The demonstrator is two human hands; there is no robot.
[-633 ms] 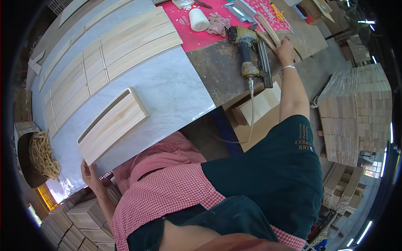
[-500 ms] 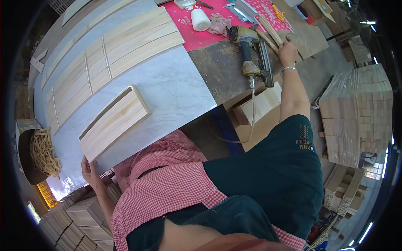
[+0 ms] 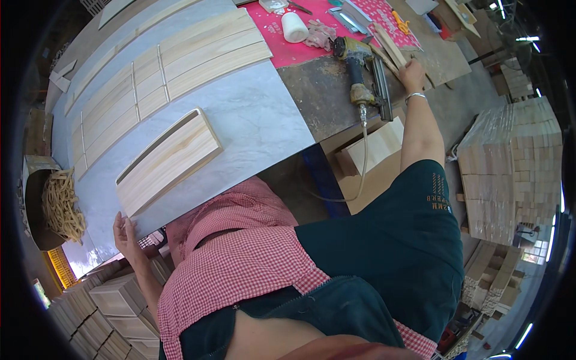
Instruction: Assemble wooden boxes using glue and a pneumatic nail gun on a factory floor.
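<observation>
On the grey marbled tabletop (image 3: 264, 120) lies a long, hollow pale wooden box (image 3: 171, 165) with one curved side and rounded corners. My left hand (image 3: 127, 237) is at the table edge just below the box's near left corner, fingers stretched and slightly apart, holding nothing. Far to the right, my right hand (image 3: 412, 75) has its fingers curled closed at the near end of some thin wooden strips (image 3: 390, 45). What lies inside its grip is hidden. Left of that hand, a nail gun (image 3: 360, 72) rests on the dark bench.
Curved wooden slats (image 3: 174, 66) lie in rows across the table. A white bottle (image 3: 294, 27), a crumpled glove (image 3: 320, 35) and orange-handled scissors (image 3: 400, 23) are on the pink sheet. An air hose (image 3: 364, 162) hangs from the nail gun. Wrapped wood stacks (image 3: 510, 162) stand right; a strip-filled container (image 3: 39, 207) is left.
My left hand's fingers now show more fully and sit lower, off the box's corner. My right hand stays by the strips. The whole view has shifted slightly.
</observation>
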